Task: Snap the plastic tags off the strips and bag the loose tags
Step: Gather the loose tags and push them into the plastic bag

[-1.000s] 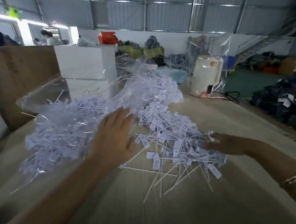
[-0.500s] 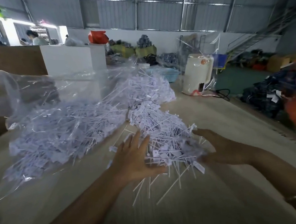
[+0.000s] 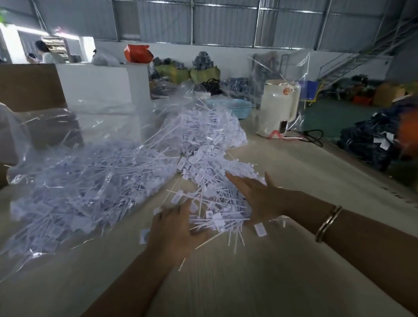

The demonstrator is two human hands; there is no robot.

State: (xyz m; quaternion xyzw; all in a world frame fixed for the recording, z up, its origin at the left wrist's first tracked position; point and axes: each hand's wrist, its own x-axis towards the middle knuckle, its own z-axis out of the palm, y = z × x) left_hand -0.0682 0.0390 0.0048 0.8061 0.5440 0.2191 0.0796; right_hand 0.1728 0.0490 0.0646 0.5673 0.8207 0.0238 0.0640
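A heap of loose white plastic tags (image 3: 212, 182) with thin stems lies on the pale table (image 3: 235, 291). A big clear plastic bag (image 3: 82, 180), full of more white tags, lies at the left, and its mouth opens toward the heap. My left hand (image 3: 175, 230) lies flat with straight fingers against the heap's near left side. My right hand (image 3: 256, 195) presses the heap's right side, fingers straight and spread. A small bunch of tags sits between the two hands. Single tags (image 3: 260, 230) lie loose beside them.
A white appliance (image 3: 278, 107) wrapped in clear film stands at the back right, with a black cable beside it. A blue basket (image 3: 239, 107) and white boxes (image 3: 101, 89) stand behind the bag. Dark clothing (image 3: 371, 143) is piled beyond the table's right edge.
Both hands have closed in on the near end of the heap and scraped tags together. The left hand came off the bag and dropped lower; the right hand slid inward.
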